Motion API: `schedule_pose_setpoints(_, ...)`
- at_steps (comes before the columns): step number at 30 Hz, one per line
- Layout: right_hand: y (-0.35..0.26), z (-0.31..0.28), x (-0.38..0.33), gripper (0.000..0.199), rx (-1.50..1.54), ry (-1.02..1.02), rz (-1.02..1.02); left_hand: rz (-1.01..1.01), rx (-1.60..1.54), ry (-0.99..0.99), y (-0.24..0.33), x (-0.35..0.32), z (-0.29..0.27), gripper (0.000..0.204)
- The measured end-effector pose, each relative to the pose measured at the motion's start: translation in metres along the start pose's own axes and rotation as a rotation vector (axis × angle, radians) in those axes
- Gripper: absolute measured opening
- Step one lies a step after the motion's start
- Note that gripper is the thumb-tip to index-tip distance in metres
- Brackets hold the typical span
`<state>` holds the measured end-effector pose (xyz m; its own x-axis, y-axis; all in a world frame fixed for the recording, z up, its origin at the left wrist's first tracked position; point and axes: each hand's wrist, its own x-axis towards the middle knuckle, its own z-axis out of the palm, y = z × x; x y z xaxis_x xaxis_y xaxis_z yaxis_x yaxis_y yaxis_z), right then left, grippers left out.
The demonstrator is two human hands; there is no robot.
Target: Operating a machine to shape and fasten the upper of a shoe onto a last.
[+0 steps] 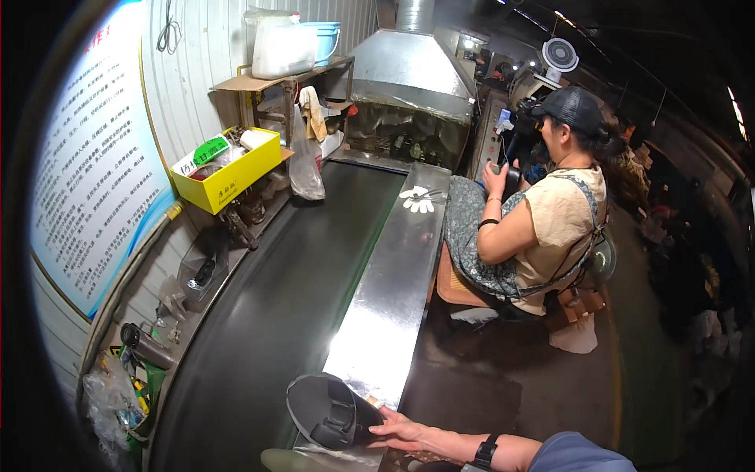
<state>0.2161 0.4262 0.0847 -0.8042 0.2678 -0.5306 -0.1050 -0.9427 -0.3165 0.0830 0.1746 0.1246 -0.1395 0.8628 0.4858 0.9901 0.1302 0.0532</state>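
A black boot upper [334, 413], or a piece much like one, rests at the near end of the metal strip with its wide opening turned up and left. My right hand [397, 430] grips its right side, the fingers closed on the edge. The forearm reaches in from the lower right, with a black-strapped watch on the wrist. Part of an olive rounded thing [283, 460] shows below the black piece, too cut off to name. My left hand is out of the picture.
A dark conveyor belt [275, 259] runs beside the shiny metal strip [381, 315] toward a hooded machine [413, 71]. White gloves [419, 200] lie on the strip. To the right sits a co-worker [550, 212]. A yellow box [228, 177] and a dark cup [145, 346] stand left.
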Motion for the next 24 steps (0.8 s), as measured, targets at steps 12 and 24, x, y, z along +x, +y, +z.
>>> schedule_pose_setpoints(12,-0.031,0.019,-0.021,0.047,0.072,0.112,-0.084,-0.315,-0.557,-0.154,0.033,0.025,-0.014,0.01)
schedule_pose_setpoints(24,0.037,0.027,-0.092,0.017,-1.915,-0.727,-1.041,-1.69,-1.537,0.041,-0.106,0.025,-0.021,0.025)
